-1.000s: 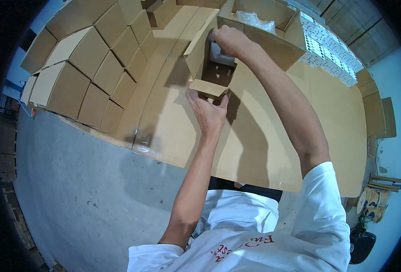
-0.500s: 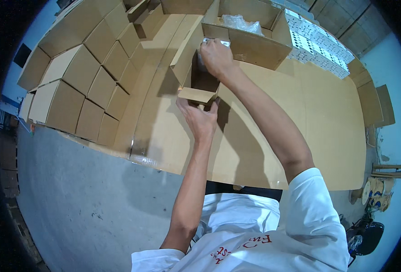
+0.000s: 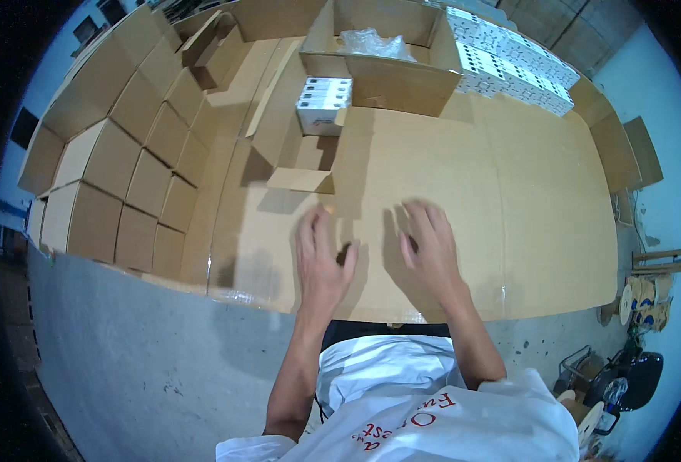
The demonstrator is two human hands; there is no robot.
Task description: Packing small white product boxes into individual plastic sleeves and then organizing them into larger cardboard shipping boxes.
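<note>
Over the cardboard-covered desk (image 3: 510, 192), my left hand (image 3: 321, 262) and right hand (image 3: 433, 250) side by side, fingers spread wide, holding nothing, open small box (image 3: 298, 158) just ahead, white packs (image 3: 323, 104) inside its far end, bigger box (image 3: 387, 65) behind.

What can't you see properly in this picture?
- Head view: the inside of the small open box is hidden by its own walls and flaps.
- The clear plastic in the big box hides whatever lies under it.
- The white packs at the far edge are too small and bent by the lens to count.
- Both hands, left hand and right hand, are blurred; whether they touch the cardboard is unclear.
</note>
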